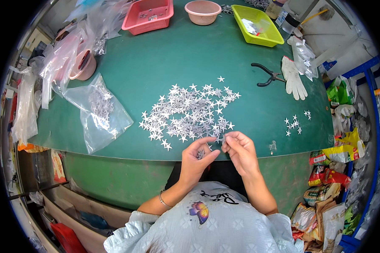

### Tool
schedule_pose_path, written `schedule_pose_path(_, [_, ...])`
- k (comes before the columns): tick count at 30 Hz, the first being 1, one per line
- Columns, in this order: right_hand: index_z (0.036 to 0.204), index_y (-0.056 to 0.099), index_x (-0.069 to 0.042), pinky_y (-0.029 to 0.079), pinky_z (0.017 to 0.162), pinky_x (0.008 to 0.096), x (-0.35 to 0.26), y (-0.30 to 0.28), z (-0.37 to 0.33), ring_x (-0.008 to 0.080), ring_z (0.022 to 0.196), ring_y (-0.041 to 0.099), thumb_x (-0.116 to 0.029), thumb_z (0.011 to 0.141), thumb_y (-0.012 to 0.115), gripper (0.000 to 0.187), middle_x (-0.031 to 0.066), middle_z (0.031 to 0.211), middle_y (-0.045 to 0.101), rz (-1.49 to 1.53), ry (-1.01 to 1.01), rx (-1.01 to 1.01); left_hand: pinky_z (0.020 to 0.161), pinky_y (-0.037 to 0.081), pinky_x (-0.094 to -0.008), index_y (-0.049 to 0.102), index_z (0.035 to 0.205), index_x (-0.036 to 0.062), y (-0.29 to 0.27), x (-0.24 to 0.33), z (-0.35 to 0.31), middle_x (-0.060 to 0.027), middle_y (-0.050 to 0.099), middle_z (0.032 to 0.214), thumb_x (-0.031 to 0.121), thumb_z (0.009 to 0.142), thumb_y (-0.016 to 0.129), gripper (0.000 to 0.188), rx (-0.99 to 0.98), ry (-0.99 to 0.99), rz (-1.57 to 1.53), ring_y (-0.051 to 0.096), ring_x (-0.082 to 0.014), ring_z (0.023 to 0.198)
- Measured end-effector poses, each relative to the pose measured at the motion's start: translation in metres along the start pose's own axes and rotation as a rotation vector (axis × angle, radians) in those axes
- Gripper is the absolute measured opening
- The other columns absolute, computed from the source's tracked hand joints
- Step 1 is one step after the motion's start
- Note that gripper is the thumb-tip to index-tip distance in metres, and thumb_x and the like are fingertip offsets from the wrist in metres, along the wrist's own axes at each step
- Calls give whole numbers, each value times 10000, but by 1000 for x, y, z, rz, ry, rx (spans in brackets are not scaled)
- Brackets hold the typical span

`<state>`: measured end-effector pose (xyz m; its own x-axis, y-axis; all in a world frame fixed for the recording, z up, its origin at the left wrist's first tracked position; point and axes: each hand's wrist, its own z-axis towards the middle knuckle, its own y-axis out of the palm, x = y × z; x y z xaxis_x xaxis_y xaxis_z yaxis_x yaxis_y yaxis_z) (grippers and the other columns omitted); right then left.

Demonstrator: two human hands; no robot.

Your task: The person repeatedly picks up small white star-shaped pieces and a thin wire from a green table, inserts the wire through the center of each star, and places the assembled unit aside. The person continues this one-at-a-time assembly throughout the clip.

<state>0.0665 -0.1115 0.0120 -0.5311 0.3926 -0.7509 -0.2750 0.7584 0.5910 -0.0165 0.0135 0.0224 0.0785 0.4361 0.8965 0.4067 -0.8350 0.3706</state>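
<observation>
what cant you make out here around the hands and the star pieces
- Head view: whatever the left hand cups is mostly hidden by its curled fingers.
- The piece pinched between it and the right hand is too small to identify.
- Contents of the pink tray and yellow tray are too small.
- The clear bag blurs its contents.

The scene is bright and evenly lit from above, with only soft, short shadows under the hands (219, 154) and the pliers (266, 76). The green table (164, 63) shows a mild sheen, and the clear bags (99, 111) catch pale glare. Focus is sharp at the centre. The fisheye bends the table edge into a curve, squeezes things toward the rim, and leaves black corners.
</observation>
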Motion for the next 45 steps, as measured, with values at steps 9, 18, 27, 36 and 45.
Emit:
schedule_pose_path(9, [942,604,39,453,681,217,-5,10,-18,99,739,565,-43,841,600,130,62,839,622,-269,-59,-8,596,346,-182,662,845,-23,-3,4,0,13,559,719,-8,753,655,94,75,90,123,430,-37,643])
schedule_pose_path(18, [906,582,32,450,719,222,-9,17,-23,96,786,564,-61,869,573,101,49,848,605,-397,-172,-19,497,315,-159,644,893,-6,-8,1,2,32,534,715,87,812,639,123,-14,-72,-12,421,-14,601])
schedule_pose_path(27, [882,595,30,444,693,222,-15,-2,-16,87,788,558,-19,851,568,64,29,792,594,-593,-142,-13,481,290,-177,575,848,17,-14,-7,7,26,480,684,144,863,577,128,-71,-198,-209,398,-35,584])
schedule_pose_path(36, [932,632,-16,397,782,355,1,-28,37,279,871,498,-40,695,679,243,104,929,571,-1479,-683,161,512,378,-224,469,750,41,-24,-9,13,-115,531,814,132,841,494,131,-258,-223,-598,500,-150,702])
schedule_pose_path(45, [789,604,-26,377,725,331,6,-28,39,258,784,522,-23,720,653,85,67,811,592,-1484,-806,191,530,387,-224,532,857,4,-25,-20,19,-113,526,817,35,759,465,122,-80,-281,-563,499,-161,716])
